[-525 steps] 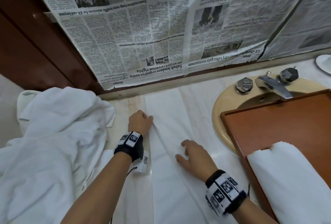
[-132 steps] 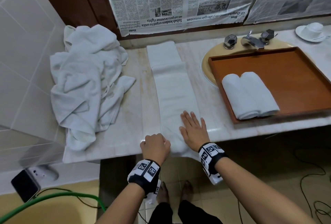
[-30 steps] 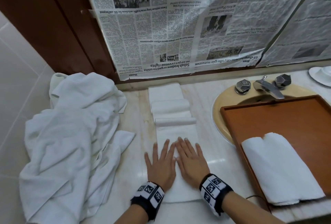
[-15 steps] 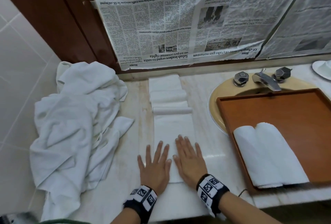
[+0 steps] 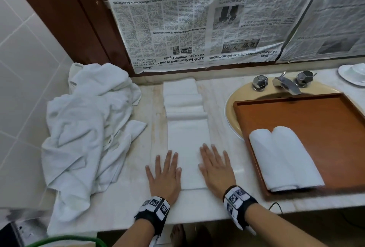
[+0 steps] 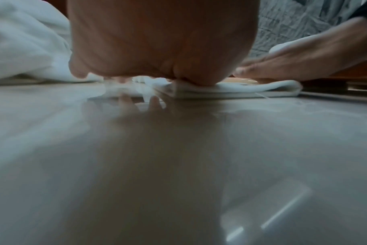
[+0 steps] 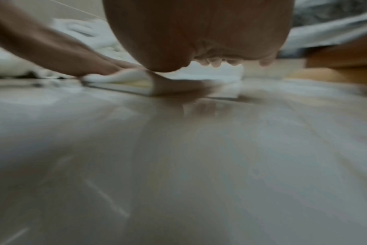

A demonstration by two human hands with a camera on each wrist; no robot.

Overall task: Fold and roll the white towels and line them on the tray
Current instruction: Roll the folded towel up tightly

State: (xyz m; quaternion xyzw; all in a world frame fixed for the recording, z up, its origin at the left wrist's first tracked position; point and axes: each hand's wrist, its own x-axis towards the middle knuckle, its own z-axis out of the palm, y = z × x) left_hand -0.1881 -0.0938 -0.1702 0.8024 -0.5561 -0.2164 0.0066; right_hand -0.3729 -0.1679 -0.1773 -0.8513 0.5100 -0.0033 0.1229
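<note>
A white towel folded into a long narrow strip (image 5: 187,138) lies on the marble counter (image 5: 219,104), bunched into pleats at its far end. My left hand (image 5: 165,171) lies flat with straight fingers on the strip's near left edge. My right hand (image 5: 216,164) lies flat on its near right edge. Both palms press the towel edge (image 6: 230,90) (image 7: 124,77) in the wrist views. Two rolled white towels (image 5: 284,157) lie side by side at the near left of the wooden tray (image 5: 316,120).
A heap of loose white towels (image 5: 88,128) fills the counter's left part against the tiled wall. The tray sits over a beige basin (image 5: 233,106) with a chrome tap (image 5: 286,84). Newspaper (image 5: 197,19) covers the back wall. A white cup and saucer (image 5: 353,73) stand far right.
Both flat hands have slid apart from the strip's middle to its two near side edges. The camera has pulled back a little toward the counter's front edge.
</note>
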